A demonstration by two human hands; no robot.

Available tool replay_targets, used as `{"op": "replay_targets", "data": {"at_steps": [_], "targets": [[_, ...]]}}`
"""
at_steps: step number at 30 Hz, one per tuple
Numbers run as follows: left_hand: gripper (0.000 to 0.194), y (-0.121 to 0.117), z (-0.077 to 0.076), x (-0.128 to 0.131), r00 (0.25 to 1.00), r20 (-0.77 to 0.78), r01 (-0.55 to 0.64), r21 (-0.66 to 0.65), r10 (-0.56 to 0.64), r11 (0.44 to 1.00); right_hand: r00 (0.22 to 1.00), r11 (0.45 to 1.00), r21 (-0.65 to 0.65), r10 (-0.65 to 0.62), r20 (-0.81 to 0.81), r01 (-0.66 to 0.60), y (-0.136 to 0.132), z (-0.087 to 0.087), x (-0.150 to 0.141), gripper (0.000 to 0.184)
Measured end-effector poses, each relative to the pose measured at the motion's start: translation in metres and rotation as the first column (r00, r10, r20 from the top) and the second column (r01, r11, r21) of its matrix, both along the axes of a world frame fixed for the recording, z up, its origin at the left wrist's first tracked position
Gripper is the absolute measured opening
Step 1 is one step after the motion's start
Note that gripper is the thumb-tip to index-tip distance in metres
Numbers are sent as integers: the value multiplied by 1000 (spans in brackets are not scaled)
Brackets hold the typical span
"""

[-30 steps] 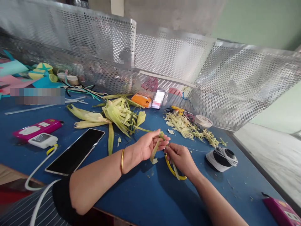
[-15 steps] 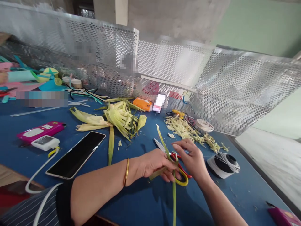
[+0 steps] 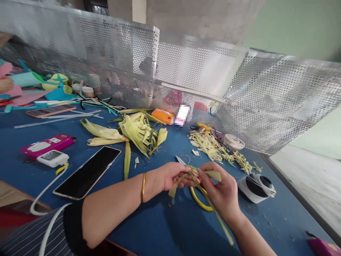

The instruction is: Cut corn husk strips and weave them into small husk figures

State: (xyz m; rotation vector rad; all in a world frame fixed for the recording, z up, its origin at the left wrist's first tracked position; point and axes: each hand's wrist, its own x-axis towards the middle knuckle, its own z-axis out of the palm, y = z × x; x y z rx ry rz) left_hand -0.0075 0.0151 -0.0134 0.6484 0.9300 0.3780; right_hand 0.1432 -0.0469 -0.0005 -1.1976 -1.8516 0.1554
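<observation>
My left hand (image 3: 174, 175) is closed on pale green corn husk strips (image 3: 218, 217), gripping them between thumb and fingers. From the right, my right hand (image 3: 223, 188) pinches the same strips close to where they cross. One long end hangs down toward the table's near side, one short end droops below my left hand, and another pokes out over my right fingers. Beneath the hands lie scissors (image 3: 198, 202) with a yellow and red handle, partly hidden; their blade tip points away. Beyond my left hand rests a heap of corn husks (image 3: 137, 129).
On the blue table (image 3: 154, 227) are a black-screened phone (image 3: 89, 172), a magenta device (image 3: 48, 145) with a white cabled box (image 3: 53, 158), husk shreds (image 3: 206, 144), a thread spool (image 3: 255, 188), a tape roll (image 3: 233, 141) and an orange packet (image 3: 162, 116). A perforated metal screen (image 3: 191, 67) stands behind.
My right hand has moved in and now pinches the husk strips. The upright strip end has folded down to the right, and the long hanging end has swung rightward.
</observation>
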Motion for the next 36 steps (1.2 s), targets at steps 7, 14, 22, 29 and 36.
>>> {"op": "replay_targets", "data": {"at_steps": [7,14,22,29,36], "targets": [[26,13,14,-12,962,190,-179,-104,196,978,697,919,272,4,717,-286,1,-7,-6,29],[28,12,3,-6,900,313,-283,-110,303,953,704,903,250,76,706,-349,6,-17,-6,23],[28,-1,0,6,901,290,-354,60,323,933,748,897,318,21,664,-307,1,-17,-19,25],[21,-12,3,6,947,191,-307,293,259,906,997,994,84,-73,13,72,9,-17,-2,17],[22,-11,2,6,973,105,-232,390,208,891,796,786,-584,-215,-565,-202,27,-15,16,36]]}}
